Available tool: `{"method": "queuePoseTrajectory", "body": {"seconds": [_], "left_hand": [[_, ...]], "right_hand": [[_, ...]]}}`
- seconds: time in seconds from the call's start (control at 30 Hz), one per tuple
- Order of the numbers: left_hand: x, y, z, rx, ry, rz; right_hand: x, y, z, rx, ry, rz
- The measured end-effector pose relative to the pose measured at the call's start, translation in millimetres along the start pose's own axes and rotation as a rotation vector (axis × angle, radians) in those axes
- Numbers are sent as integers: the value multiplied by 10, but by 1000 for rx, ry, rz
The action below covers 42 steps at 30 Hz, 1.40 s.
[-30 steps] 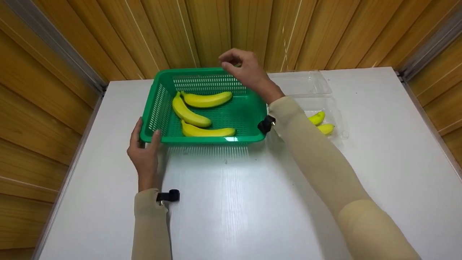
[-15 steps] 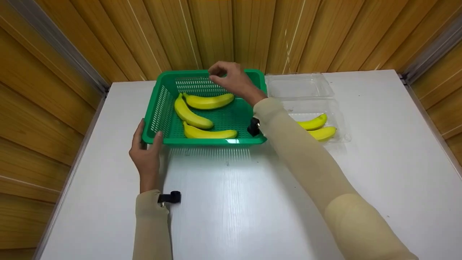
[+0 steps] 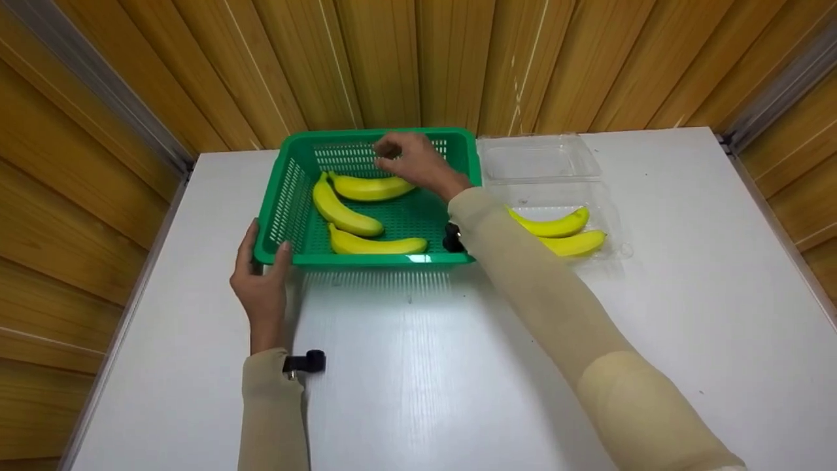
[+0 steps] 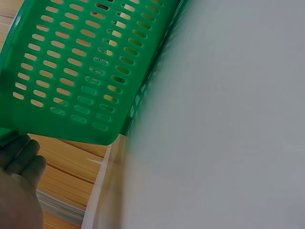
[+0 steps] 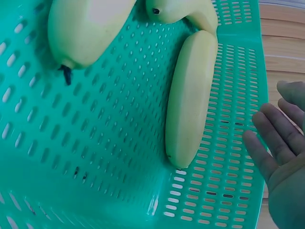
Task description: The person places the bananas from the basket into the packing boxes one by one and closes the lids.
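Note:
A green plastic basket (image 3: 366, 260) with slotted walls stands at the back of the table, with three yellow bananas (image 3: 346, 212) inside. My left hand (image 3: 261, 288) grips its front left corner, thumb on the front rim and fingers along the left side. In the left wrist view, those fingers (image 4: 28, 162) lie beneath the rim. My right hand (image 3: 418, 160) hovers over the back part of the basket, fingers loosely bent and holding nothing. Nearest below it is the back banana (image 3: 369, 188). In the right wrist view, that banana (image 5: 190, 100) lies apart from the fingers.
To the basket's right is a clear plastic clamshell box (image 3: 543, 160) with its lid folded back, two bananas (image 3: 575, 243) in it, partly behind my right sleeve. A wood-patterned wall (image 3: 451, 65) rises behind the white table (image 3: 686, 275).
My right hand has come down and left from above the back rim to over the inside of the basket. My left hand stays at the corner, and the bananas lie as before.

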<state>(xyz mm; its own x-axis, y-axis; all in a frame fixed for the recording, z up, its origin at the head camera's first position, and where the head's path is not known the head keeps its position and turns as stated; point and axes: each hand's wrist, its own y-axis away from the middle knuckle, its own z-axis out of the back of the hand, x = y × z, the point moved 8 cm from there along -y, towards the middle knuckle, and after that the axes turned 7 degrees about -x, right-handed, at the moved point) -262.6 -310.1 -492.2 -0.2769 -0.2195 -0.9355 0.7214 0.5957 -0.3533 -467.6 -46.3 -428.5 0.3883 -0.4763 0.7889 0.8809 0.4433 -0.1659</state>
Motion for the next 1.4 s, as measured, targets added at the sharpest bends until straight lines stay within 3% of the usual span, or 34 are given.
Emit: {"method": "queuePoseTrajectory", "body": {"seconds": [0.43, 0.73, 1.13, 1.27, 1.4], "left_hand": [[-295, 88, -48, 4, 3, 11], [-267, 87, -39, 1, 10, 17], [9, -12, -13, -1, 29, 4], [7, -9, -10, 0, 35, 6], [-154, 39, -32, 5, 22, 16]], "right_hand": [[-87, 13, -213, 174, 159, -26], [-138, 18, -338, 281, 238, -30], [-172, 21, -377, 338, 273, -43], [-173, 26, -399, 356, 298, -37], [-180, 31, -419, 362, 316, -25]]}}
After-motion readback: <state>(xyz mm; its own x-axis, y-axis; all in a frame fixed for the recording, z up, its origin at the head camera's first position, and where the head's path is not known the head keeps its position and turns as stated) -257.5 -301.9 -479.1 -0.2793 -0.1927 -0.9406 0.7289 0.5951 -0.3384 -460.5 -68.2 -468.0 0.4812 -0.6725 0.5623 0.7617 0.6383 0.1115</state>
